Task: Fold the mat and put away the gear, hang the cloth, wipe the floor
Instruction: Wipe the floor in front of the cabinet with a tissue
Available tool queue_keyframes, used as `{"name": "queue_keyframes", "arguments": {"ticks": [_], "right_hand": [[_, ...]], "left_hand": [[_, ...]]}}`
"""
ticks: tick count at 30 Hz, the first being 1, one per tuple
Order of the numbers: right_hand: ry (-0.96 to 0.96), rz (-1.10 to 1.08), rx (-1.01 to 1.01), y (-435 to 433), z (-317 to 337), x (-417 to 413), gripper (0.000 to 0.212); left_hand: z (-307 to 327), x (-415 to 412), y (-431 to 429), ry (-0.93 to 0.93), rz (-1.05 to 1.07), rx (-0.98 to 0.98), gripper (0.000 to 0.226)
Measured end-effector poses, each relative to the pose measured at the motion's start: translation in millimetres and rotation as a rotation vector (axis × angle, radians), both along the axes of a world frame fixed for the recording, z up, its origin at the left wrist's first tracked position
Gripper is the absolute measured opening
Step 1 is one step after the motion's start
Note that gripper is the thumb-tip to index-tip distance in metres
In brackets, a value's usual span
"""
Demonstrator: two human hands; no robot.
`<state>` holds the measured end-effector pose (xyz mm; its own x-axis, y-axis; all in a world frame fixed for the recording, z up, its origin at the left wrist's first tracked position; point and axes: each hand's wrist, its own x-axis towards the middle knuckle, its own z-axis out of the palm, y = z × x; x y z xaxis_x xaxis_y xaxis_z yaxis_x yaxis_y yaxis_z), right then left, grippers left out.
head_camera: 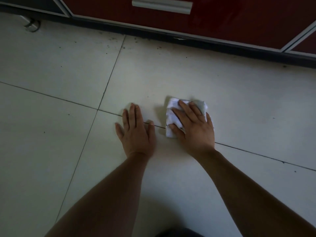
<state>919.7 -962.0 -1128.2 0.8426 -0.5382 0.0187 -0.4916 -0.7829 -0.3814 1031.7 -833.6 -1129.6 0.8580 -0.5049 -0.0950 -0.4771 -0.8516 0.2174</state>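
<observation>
A small folded white cloth [171,115] lies on the pale tiled floor [59,142]. My right hand [195,129] presses flat on top of it with fingers spread and straight, covering most of its right side. My left hand [136,130] rests palm down on the bare tile just left of the cloth, fingers straight, holding nothing. Both forearms reach in from the bottom of the view.
A dark red cabinet [222,19] with a pale handle [162,5] runs along the back, above a black plinth [188,36]. Dark crumbs and specks lie on the tiles along that plinth. A metal foot [31,25] stands at the far left.
</observation>
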Motion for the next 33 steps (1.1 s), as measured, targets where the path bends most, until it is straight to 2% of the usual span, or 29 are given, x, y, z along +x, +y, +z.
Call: {"name": "queue_keyframes", "arguments": {"ticks": [5,9,14,23,28,33], "right_hand": [[0.041,0.023,0.065,-2,4,0,0.049],[0.055,0.023,0.064,-2,2,-1,0.051],[0.020,0.003,0.043,-2,2,14,0.053],[-0.006,-0.086,0.083,-24,6,98,0.045],[-0.015,0.079,0.056,-30,6,120,0.045],[-0.061,0.302,0.038,-10,1,73,0.046]], "left_hand": [[14,7,5,0.122,-0.091,0.033,0.071],[14,53,25,-0.030,-0.252,0.075,0.072],[4,67,29,-0.012,-0.229,0.014,0.066],[4,70,29,0.002,-0.232,0.032,0.066],[3,71,30,-0.002,-0.233,0.042,0.066],[3,71,30,0.007,-0.242,0.035,0.067]]}}
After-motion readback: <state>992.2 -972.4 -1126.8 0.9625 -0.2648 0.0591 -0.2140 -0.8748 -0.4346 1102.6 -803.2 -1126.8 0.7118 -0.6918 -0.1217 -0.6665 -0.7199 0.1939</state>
